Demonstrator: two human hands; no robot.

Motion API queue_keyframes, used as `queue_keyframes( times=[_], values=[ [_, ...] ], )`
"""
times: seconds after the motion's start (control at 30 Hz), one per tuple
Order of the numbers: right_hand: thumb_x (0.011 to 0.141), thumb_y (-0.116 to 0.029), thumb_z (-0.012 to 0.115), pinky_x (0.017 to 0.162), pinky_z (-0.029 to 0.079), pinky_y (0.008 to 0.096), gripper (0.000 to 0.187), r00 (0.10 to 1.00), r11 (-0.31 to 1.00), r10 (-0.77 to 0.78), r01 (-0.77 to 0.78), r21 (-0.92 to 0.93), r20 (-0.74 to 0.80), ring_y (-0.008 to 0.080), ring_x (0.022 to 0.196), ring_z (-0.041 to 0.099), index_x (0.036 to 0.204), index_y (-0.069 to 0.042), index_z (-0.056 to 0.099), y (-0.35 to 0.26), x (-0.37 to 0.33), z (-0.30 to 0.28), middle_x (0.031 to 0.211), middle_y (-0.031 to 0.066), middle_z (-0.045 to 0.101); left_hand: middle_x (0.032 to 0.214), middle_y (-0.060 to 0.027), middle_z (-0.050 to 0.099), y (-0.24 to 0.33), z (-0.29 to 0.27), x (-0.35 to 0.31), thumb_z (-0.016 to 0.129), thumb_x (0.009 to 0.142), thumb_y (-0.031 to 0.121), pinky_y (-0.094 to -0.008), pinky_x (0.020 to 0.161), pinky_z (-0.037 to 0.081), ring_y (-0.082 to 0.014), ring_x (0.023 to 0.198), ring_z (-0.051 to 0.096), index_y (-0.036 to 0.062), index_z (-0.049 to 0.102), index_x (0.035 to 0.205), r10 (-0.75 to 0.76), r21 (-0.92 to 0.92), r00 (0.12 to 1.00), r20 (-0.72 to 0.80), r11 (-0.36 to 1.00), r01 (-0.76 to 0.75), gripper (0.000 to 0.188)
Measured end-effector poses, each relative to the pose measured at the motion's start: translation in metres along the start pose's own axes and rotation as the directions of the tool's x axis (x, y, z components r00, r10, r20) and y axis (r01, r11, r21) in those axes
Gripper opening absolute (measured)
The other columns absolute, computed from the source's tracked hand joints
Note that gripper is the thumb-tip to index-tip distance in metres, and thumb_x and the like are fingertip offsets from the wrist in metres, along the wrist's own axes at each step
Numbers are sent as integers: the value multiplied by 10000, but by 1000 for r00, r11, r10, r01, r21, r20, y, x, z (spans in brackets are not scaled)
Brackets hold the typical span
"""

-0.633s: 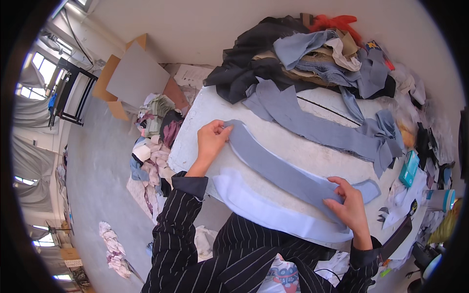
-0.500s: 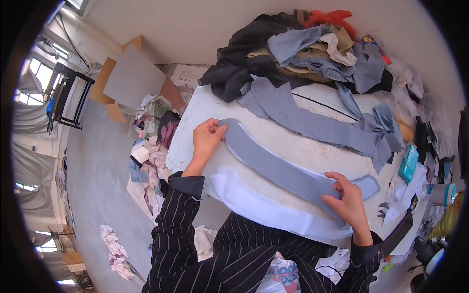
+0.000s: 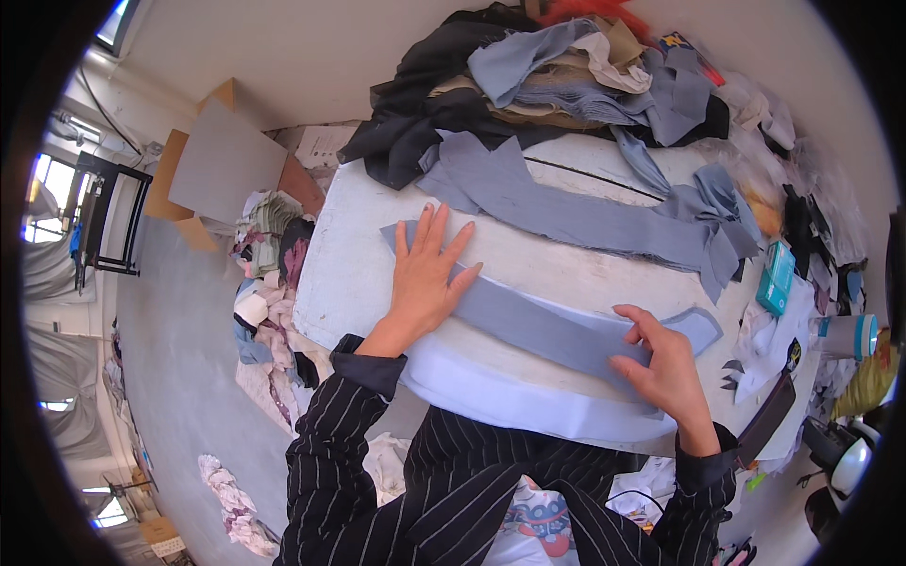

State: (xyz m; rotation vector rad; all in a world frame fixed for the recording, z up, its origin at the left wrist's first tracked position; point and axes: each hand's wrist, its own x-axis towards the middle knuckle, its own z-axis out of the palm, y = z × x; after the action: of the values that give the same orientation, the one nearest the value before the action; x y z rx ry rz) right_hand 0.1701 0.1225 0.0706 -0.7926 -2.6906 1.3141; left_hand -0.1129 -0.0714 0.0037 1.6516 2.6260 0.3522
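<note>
My left hand swaps its pinch for a flat, spread palm, so the 10 o'clock end of the long slate-grey fabric strip lies pressed to the whitish table. My right hand, thumb and forefinger apart, is at its 4 o'clock end. I count one curved white fabric strip at 6 o'clock, one ragged grey cloth length at 1.

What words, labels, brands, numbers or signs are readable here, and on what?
None reads clearly enough to quote.
Teal box: pale marks, too small to read.
Shirt: blue and red print, partly covered; no lettering I can make out.
Pale panel by the open carton: faint marks, too blurred.
Gray cloth strip, white strip: no print visible.
</note>
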Motion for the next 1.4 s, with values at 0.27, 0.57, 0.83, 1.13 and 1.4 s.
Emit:
queue_keyframes(
  times=[0.27,0.57,0.83,1.13,1.4],
  values=[
    [739,-77,742,642,491,348,561,994,999,-21,16,-48,-103,271,686,622,1273,-120,573,20,5,4,825,78,633,1583,-180,246,9,-4,4,551,953,429,-601,1171,50,-356,1490,148,154,473,1451,-29,22,1000,0,999,29,574],
    [751,-73,733,637,491,355,545,989,1000,-13,9,-28,-147,283,687,625,1270,-114,573,17,2,3,805,81,638,1595,-166,231,25,-2,3,521,961,439,-599,1173,44,-336,1495,145,182,477,1449,146,3,984,104,989,-147,554],
    [760,-86,736,650,514,374,547,980,994,-10,-12,-107,-197,298,741,669,1279,-100,565,27,6,17,854,122,677,1608,-155,198,30,-8,3,495,962,477,-596,1176,28,-335,1498,138,186,413,1489,149,15,980,134,988,-152,607],
    [754,-118,757,656,517,382,562,985,993,0,-20,-115,-172,303,755,669,1280,-96,561,29,3,13,865,116,677,1612,-150,191,96,6,17,526,934,504,-596,1181,9,-318,1500,143,165,355,1514,468,-148,848,250,884,-444,693],
    [741,-118,740,663,496,332,535,976,988,150,-143,52,-156,238,697,614,1259,-117,606,53,-40,-47,810,93,611,1602,-151,218,95,8,18,505,932,541,-572,1189,24,-312,1495,160,147,384,1497,461,-129,850,256,887,-443,700]
  ],
)
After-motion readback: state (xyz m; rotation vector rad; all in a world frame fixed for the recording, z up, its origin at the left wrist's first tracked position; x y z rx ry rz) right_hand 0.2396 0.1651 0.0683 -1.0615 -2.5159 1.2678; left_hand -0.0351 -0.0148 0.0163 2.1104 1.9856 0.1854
